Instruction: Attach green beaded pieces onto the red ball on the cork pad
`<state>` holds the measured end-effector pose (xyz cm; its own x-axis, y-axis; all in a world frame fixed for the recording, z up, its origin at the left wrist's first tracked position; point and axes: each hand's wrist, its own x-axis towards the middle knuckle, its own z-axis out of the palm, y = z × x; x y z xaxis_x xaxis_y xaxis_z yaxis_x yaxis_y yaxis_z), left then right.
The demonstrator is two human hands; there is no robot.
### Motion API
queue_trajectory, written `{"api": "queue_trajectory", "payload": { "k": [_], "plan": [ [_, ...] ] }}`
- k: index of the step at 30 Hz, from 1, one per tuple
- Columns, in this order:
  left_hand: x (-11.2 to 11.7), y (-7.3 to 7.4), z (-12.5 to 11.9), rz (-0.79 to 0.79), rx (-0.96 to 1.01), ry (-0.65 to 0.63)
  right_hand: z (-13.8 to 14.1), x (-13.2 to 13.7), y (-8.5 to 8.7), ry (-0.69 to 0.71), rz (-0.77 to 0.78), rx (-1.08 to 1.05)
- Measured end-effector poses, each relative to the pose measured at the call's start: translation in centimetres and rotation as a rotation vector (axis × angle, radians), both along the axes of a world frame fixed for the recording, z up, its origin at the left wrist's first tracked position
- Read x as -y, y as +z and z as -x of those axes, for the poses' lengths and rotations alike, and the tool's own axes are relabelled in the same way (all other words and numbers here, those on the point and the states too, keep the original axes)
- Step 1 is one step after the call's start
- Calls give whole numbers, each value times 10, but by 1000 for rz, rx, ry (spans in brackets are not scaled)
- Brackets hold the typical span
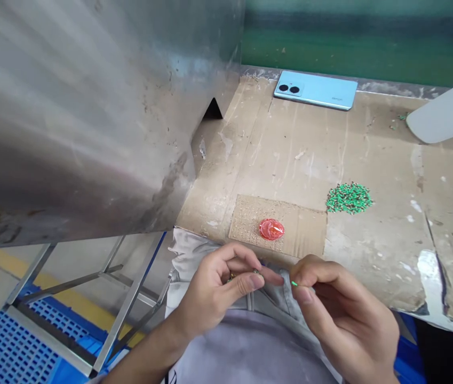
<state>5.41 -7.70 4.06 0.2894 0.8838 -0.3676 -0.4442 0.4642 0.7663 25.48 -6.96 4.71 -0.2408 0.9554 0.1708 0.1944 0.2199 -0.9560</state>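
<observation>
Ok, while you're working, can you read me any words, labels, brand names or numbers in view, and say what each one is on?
Light blue phone, on its back near the right end: a small mark, too small and blurred to read.
No other readable text shows, including on the red round piece, the cardboard pad or the steel panel.

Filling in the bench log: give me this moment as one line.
left hand: pinching small pieces | right hand: pinching green bit | bench: red disc, green pile
</observation>
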Motion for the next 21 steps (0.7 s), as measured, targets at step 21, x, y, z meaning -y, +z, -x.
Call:
{"api": "queue_trajectory", "payload": {
  "k": [21],
  "plan": [
    [-2,0,-4,-476,-413,87,-7,-12,12,292,185,87]
  ]
}}
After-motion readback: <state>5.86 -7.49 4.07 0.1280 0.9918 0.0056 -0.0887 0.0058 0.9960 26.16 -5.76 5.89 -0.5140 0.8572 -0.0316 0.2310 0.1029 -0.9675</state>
